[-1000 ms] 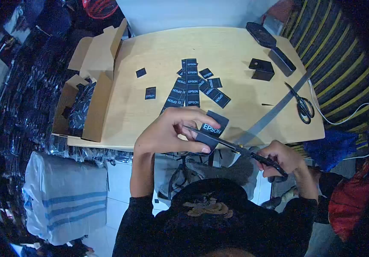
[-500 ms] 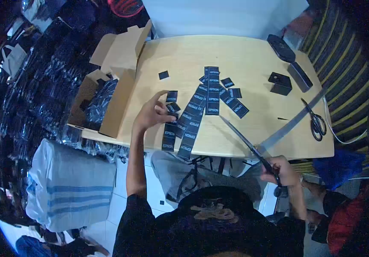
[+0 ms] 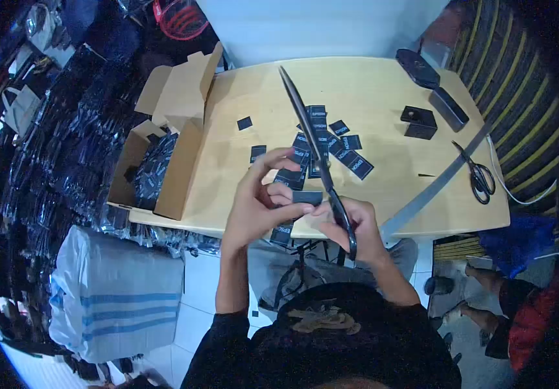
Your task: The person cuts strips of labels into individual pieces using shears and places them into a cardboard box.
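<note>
In front of my chest, my left hand pinches a small dark label between thumb and fingers, its other fingers curled above. My right hand is wrapped round the handles of long black scissors. The closed blades point up and away over the table. Fingertips of my right hand are right at the label's near edge. Beneath and beyond my hands, black EPSON label strips lie overlapping on the table, partly hidden by my hands and the blades. Loose single labels lie beside them.
An open cardboard box of dark labels stands at the table's left. On the right lie a second pair of scissors, a metal ruler, a black block and dark cases. Another person's legs show at lower right.
My left hand has picked up a small label and come in to the right. My right hand has moved up and left, swinging the scissors upright until both hands meet.
</note>
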A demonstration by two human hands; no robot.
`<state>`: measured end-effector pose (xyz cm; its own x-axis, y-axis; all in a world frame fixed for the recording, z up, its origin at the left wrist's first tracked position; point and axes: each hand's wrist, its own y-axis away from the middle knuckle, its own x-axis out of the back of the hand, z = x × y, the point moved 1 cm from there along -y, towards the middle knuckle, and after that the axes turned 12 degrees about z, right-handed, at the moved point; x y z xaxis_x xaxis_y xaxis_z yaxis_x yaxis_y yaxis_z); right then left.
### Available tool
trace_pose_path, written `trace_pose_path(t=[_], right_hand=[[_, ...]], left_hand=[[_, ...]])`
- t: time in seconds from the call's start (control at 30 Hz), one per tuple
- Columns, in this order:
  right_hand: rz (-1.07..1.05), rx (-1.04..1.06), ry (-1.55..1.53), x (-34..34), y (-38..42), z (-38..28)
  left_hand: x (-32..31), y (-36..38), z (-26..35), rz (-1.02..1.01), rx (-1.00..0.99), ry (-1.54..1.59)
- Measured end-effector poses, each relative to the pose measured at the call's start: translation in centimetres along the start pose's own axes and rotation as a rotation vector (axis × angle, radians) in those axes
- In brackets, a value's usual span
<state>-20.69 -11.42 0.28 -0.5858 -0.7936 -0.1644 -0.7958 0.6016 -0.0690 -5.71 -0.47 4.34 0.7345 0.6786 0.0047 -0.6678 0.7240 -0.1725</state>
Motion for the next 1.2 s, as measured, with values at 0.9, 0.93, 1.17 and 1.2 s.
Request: trace_pose_path(t=[0.9,0.93,1.17,1.2], right_hand=[[-0.062,0.078,-0.048,3.9,0.4,-0.5],[-0.142,-0.031,-0.007,5.2,0.8,-1.0],[-0.339,-0.191,0.365,11.8,4.2,-4.1],[-0.448,-0.175,0.472,12.2,4.3,-4.5]], left_hand=[[-2.7,3.0,-0.9,0.198,-0.130,-0.001],[-2.2,2.9,-0.5,0.164,-0.180,-0.035],[0.2,1.9,1.0,0.051,-0.210,-0.079],[0.3,1.7,1.1,0.008,-0.201,-0.092]])
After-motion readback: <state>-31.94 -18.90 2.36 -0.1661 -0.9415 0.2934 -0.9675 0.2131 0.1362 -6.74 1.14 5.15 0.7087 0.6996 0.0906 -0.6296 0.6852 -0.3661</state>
